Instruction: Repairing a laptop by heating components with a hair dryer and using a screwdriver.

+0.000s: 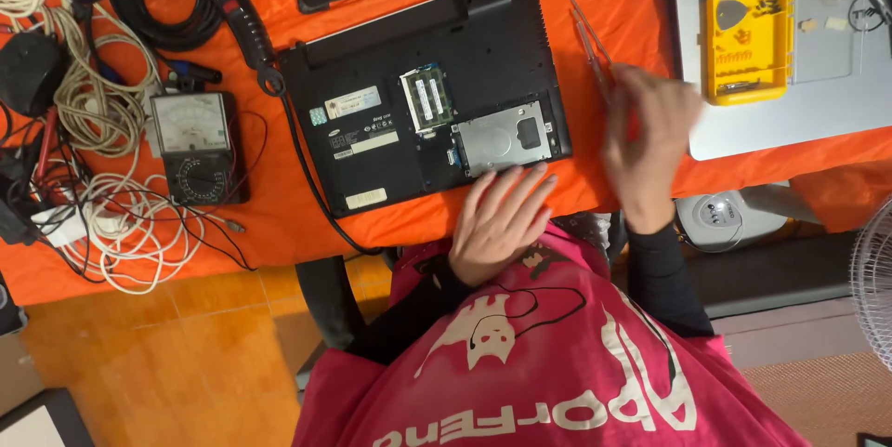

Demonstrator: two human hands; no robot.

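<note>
- While the left hand (500, 220) lies flat with fingers spread on the front edge of the black upturned laptop (423, 94), a grey-faced analogue multimeter (193, 145) sits well off to its left.
- Just above its fingertips lies the silver drive bay (506, 138).
- Further right, the blurred right hand (648, 145) seems to pinch long metal tweezers (581, 24); beyond it sits a yellow plastic bit case (748, 35).

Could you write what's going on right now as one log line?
left hand: flat on laptop edge, empty | right hand: blurred, at tweezers | laptop: upside down, bottom open | table: orange cloth
</note>
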